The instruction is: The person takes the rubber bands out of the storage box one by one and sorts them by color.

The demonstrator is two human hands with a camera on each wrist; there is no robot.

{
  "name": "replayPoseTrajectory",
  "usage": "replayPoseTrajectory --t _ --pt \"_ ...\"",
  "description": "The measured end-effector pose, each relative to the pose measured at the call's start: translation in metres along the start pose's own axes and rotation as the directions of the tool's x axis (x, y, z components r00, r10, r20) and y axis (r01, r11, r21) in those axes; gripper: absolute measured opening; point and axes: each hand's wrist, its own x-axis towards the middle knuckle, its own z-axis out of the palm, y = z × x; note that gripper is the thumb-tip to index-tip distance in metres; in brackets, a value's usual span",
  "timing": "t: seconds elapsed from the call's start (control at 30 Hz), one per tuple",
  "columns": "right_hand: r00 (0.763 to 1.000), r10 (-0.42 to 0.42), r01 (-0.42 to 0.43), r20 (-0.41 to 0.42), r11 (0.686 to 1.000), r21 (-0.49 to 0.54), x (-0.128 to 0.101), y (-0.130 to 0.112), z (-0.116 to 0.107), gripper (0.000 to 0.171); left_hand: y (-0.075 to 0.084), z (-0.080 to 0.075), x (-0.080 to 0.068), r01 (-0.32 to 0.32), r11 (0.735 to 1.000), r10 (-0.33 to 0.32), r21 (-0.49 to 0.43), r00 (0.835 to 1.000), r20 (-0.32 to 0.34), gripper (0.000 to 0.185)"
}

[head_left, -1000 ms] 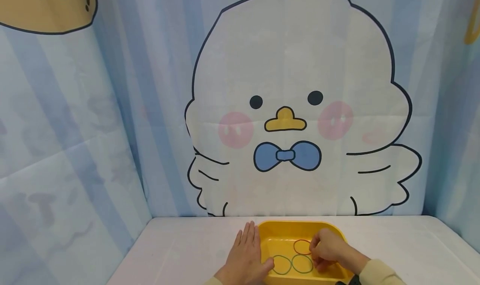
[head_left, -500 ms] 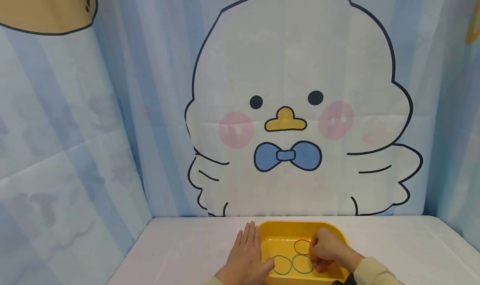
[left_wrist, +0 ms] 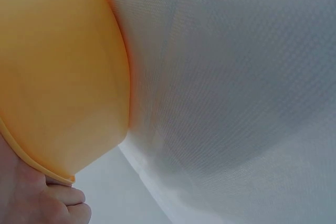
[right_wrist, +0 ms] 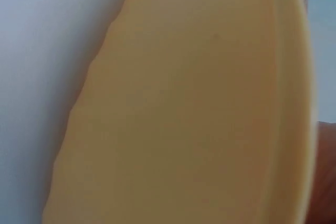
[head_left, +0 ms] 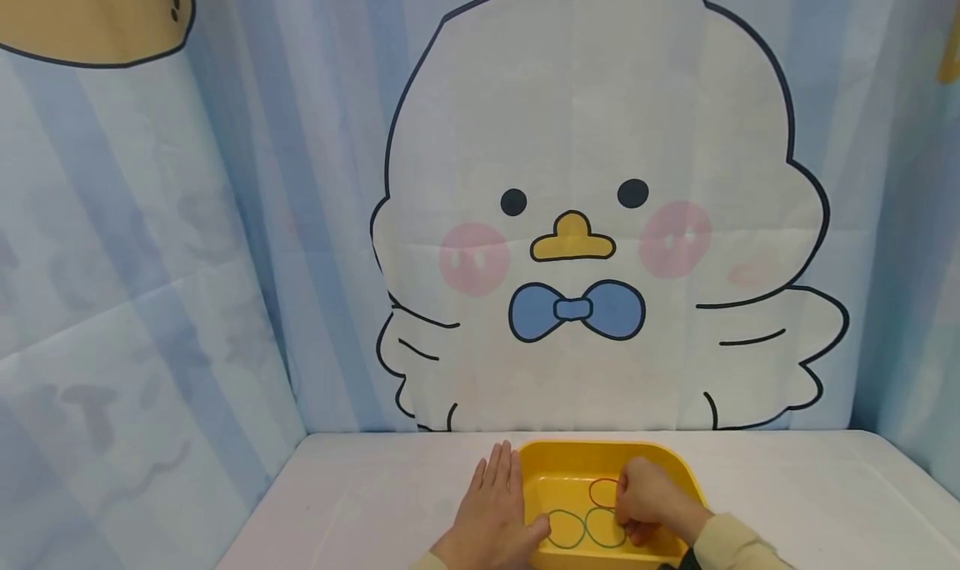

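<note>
1. We see the right hand (head_left: pixel 648 499) inside the yellow tray (head_left: pixel 577 453), its fingers curled down over the tray floor where the red rubber band (head_left: pixel 600 492) and a green rubber band (head_left: pixel 602 527) come close together. Its grip looks pinched together at the bands, but the fingertips are hidden under the knuckles, so we cannot tell which band, if either, is held.

2. The red band lies just left of that grip, toward the far wall of the tray; the green one lies just left and nearer to us. A second green rubber band (head_left: pixel 564 528) sits further left, near the left hand.

3. The left hand (head_left: pixel 495 512) lies flat on the table (head_left: pixel 360 503), fingers straight and apart, pointing away from us. It rests against the tray's left wall, with the thumb at the near left rim; it holds nothing.

4. The right hand is plainly the nearer one to the red band; the left is separated from it by the tray wall.

5. Each band lies flat as a loop. The red one is a slightly squashed oval with its long axis running roughly left to right; the green ones look closer to round, so we give them no clear direction.

6. The tray itself runs long left to right across the table, close to our edge.
</note>
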Motion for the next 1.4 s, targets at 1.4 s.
replayPoseTrajectory --t 1.4 --pt "0.99 -0.091 0.082 -0.105 0.992 -0.093 -0.0052 -0.0013 0.0084 0.026 -0.0006 -0.0018 -0.0018 -0.014 1.0 0.014 0.005 1.0 -0.019 0.086"
